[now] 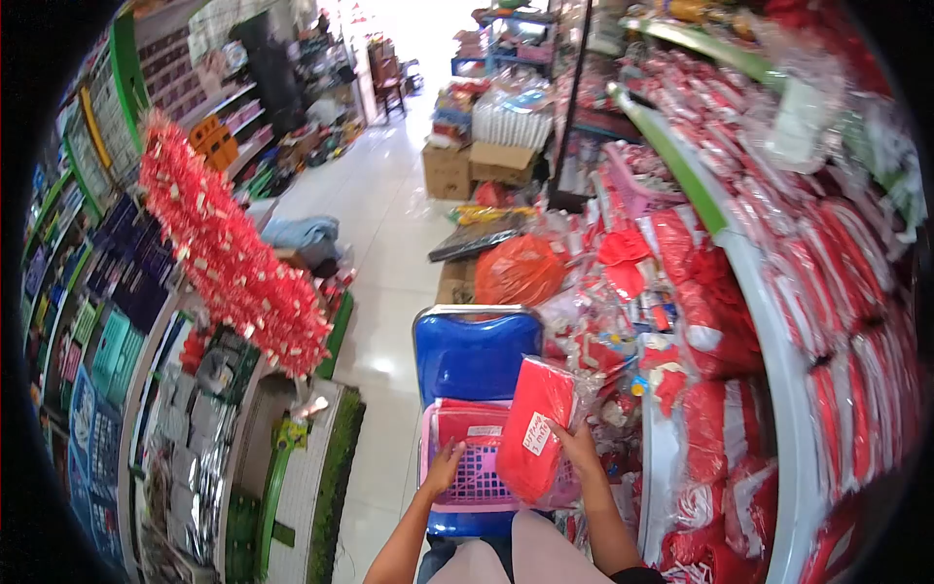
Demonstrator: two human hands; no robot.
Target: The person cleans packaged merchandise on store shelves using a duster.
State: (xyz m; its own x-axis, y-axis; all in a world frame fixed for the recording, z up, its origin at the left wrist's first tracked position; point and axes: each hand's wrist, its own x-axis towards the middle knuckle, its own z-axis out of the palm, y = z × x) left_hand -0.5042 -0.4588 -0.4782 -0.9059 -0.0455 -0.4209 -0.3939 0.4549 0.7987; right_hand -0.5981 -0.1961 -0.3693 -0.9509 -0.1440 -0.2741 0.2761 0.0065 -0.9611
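My right hand (580, 449) grips the right edge of a red packet in clear plastic (537, 419), which bears a white handwritten label. The packet is tilted over the right part of a pink basket (477, 493). My left hand (445, 467) is at the basket's left side, its fingers closed at the lower edge of another labelled red packet (465, 422) lying inside. Under the basket stands a blue chair (477, 356) with a metal frame.
Shelves of red and white packets (827, 282) curve along the right. An orange plastic bag (519, 271) and cardboard boxes (447, 172) are beyond the chair. Red tinsel (233, 263) hangs over the left shelves, beside the tiled aisle (375, 234).
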